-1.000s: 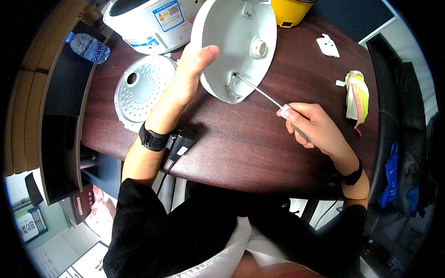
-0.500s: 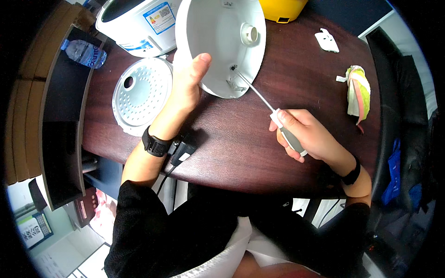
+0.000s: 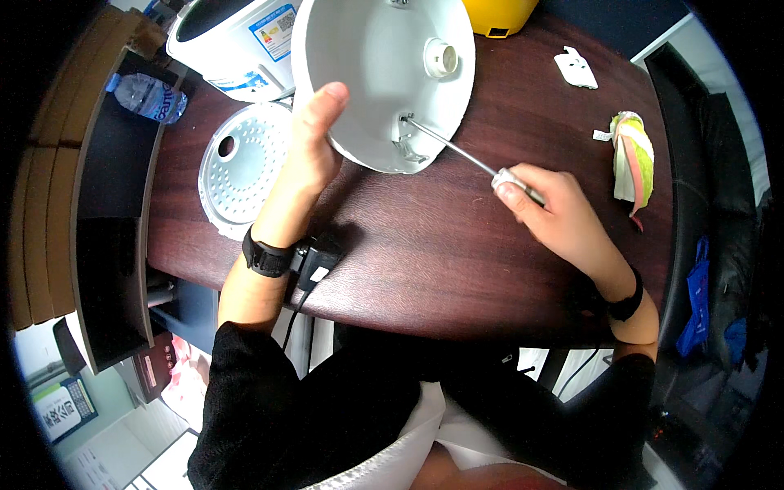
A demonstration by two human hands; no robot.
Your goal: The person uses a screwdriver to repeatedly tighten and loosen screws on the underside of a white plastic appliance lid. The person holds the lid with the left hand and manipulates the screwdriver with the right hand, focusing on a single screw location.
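Observation:
My left hand (image 3: 314, 147) grips the near-left rim of a white, bowl-shaped plastic shell (image 3: 371, 82). The thumb shows at the rim, while the fingers are hidden behind it. The shell is tipped so its hollow inside faces me, with a round white fitting (image 3: 442, 59) on the inner wall. In my right hand (image 3: 555, 214), fingers closed around its handle, is a screwdriver (image 3: 462, 153). Its tip touches or nearly touches a small metal part (image 3: 406, 119) near the shell's lower edge. A perforated round plate (image 3: 245, 175) lies left of my left forearm.
Behind the shell stands a white appliance body (image 3: 237, 49); a yellow container (image 3: 500, 15) is at the back. On the right lie a white plastic piece (image 3: 576, 69) and a folded cloth bundle (image 3: 632, 159). A water bottle (image 3: 149, 96) and black adapter (image 3: 317, 263) are at left.
The shell has shifted slightly left with my left hand and turned more toward me. My right hand has moved right and turned over on the screwdriver, whose shaft now lies flatter.

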